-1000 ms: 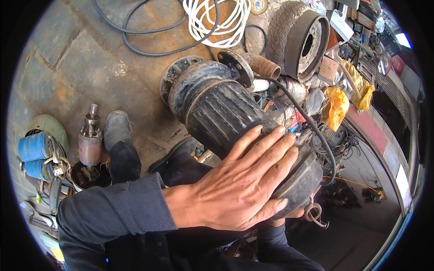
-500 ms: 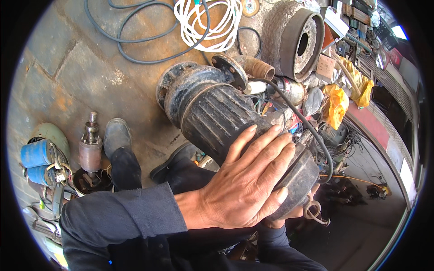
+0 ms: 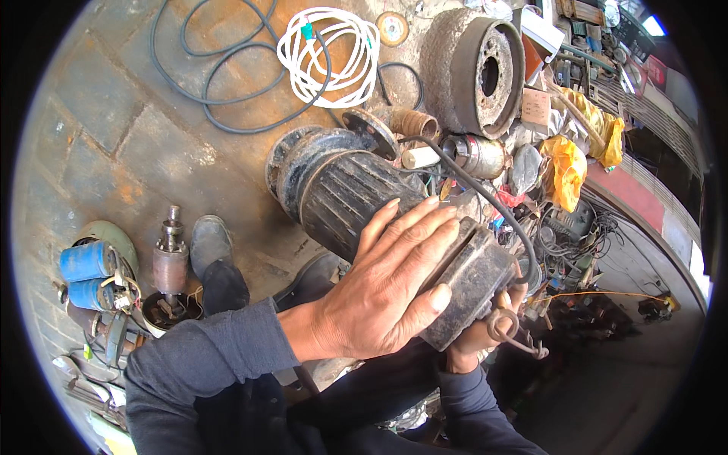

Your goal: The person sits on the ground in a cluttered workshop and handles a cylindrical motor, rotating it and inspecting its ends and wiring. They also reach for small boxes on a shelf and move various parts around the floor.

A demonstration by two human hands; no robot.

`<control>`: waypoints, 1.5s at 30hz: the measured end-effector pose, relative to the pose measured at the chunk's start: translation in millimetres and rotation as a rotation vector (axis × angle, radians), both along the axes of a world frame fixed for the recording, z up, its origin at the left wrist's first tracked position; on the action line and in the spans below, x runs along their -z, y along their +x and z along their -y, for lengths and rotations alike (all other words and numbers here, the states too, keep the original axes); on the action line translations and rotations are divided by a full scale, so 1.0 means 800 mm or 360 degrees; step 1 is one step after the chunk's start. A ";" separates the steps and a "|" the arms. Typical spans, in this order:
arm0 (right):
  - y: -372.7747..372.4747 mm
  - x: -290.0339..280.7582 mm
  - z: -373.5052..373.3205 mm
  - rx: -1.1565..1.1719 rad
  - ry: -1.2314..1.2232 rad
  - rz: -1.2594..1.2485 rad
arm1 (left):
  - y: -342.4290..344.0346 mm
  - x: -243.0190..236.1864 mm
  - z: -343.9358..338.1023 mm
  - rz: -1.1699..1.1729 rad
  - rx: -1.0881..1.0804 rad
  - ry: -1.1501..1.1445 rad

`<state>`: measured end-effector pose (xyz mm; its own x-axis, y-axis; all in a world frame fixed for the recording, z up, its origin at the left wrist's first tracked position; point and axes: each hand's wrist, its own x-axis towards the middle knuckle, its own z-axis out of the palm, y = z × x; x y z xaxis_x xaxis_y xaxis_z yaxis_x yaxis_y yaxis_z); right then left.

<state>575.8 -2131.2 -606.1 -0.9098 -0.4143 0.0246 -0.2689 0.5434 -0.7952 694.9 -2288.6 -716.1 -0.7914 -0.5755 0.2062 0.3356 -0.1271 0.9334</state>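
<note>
The black ribbed pump [image 3: 345, 193] lies tilted in front of the person, flanged end pointing away; the left hand [image 3: 379, 292] rests on its casing with fingers stretched out, while the right hand [image 3: 472, 340] is at the end cap, too hidden to tell how firmly it grips. Because that flat palm clasps nothing, the round body could roll and drop onto the shoe [image 3: 315, 273] beside it. The black cable [image 3: 494, 200] arching close by the right fingers could snag, and the metal hook [image 3: 523, 346] might pinch them.
</note>
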 end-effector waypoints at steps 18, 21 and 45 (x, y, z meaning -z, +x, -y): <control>-0.007 0.009 -0.001 -0.0038 -0.0182 0.0018 | 0.004 -0.011 -0.006 0.0095 -0.0042 -0.0056; -0.007 0.007 0.003 -0.0104 -0.0178 0.0009 | 0.002 -0.011 -0.009 0.0097 -0.0072 -0.0071; 0.002 0.002 0.000 0.0260 -0.0152 -0.0007 | -0.001 -0.010 -0.004 0.0058 -0.0059 -0.0085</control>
<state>577.1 -2131.2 -608.0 -0.9646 -0.2565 0.0609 -0.1869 0.5022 -0.8443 694.3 -2285.7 -708.4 -0.7774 -0.5934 0.2086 0.3047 -0.0651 0.9502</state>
